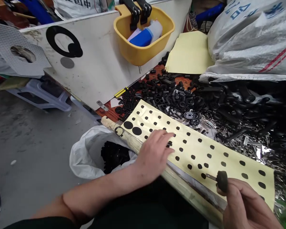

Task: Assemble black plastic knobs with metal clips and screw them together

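Note:
A yellow sheet point(219, 168) with rows of black round stickers lies slantwise along the table's near edge. My left hand point(153, 156) is over the sheet's left half, its thumb and fingers apart. A small black part point(169, 144) shows between the thumb and index finger; I cannot tell whether they touch it. At the lower right, my right hand point(245, 198) pinches a small black piece with a thin metal strip point(211, 177). The strip's tip points left, at a black sticker point(203, 176) on the sheet; contact is unclear.
Heaps of black plastic parts point(162, 95) and shiny metal clips point(255, 143) lie behind the sheet. A yellow bin point(145, 52) hangs on a white panel point(92, 63). Below the edge, a white sack point(88, 152) contains black parts. A large woven bag point(250, 41) stands at back right.

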A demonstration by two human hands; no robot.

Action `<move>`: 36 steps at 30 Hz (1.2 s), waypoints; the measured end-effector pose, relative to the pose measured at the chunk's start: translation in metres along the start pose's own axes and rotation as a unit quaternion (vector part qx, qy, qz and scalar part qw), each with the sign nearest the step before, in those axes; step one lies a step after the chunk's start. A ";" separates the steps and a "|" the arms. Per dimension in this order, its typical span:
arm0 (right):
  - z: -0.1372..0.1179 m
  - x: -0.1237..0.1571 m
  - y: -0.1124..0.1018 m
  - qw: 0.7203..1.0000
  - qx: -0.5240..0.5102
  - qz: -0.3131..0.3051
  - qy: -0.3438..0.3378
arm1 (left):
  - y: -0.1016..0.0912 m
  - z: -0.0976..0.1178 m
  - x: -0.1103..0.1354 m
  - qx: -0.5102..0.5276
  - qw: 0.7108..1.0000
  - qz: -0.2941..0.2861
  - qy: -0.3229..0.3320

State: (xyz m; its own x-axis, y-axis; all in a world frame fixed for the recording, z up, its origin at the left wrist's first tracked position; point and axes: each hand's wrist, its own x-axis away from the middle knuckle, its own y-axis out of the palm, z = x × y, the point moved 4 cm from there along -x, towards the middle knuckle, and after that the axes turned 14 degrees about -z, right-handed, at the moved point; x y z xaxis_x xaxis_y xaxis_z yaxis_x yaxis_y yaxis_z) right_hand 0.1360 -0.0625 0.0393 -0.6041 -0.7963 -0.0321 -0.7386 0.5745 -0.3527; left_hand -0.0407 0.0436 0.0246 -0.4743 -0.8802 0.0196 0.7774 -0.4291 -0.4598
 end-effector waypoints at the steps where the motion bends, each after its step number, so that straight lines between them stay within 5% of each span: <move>1: 0.005 -0.002 0.000 1.000 -0.015 -0.003 0.015 | -0.006 -0.007 -0.002 -0.052 0.999 -0.002 -0.013; 4: 0.017 -0.007 0.005 0.997 -0.058 -0.047 0.024 | -0.011 -0.021 -0.006 -0.077 0.996 -0.030 -0.017; 7: 0.023 -0.010 0.009 0.996 -0.053 -0.066 0.022 | -0.003 -0.023 -0.007 0.089 0.995 -0.026 -0.035; 11: 0.017 -0.010 0.009 0.997 -0.029 -0.055 -0.035 | 0.026 -0.015 -0.008 0.385 0.912 -0.104 -0.100; 14: 0.008 -0.010 0.007 0.994 0.014 -0.051 -0.093 | 0.045 -0.008 -0.011 0.458 0.872 -0.129 -0.116; 25: 0.010 -0.016 0.001 0.985 0.101 -0.080 -0.110 | 0.060 -0.007 -0.013 0.436 0.885 -0.124 -0.112; 36: 0.020 -0.025 0.016 0.985 0.040 -0.167 -0.007 | 0.062 -0.011 -0.010 0.394 0.906 -0.113 -0.109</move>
State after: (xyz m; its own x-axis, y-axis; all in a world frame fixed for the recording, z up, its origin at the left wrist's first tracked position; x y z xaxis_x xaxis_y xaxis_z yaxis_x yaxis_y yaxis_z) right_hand 0.1454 -0.0377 0.0156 -0.3262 -0.9414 0.0854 -0.8696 0.2635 -0.4175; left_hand 0.0079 0.0281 -0.0140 -0.6324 -0.7336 0.2489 0.7646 -0.5395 0.3526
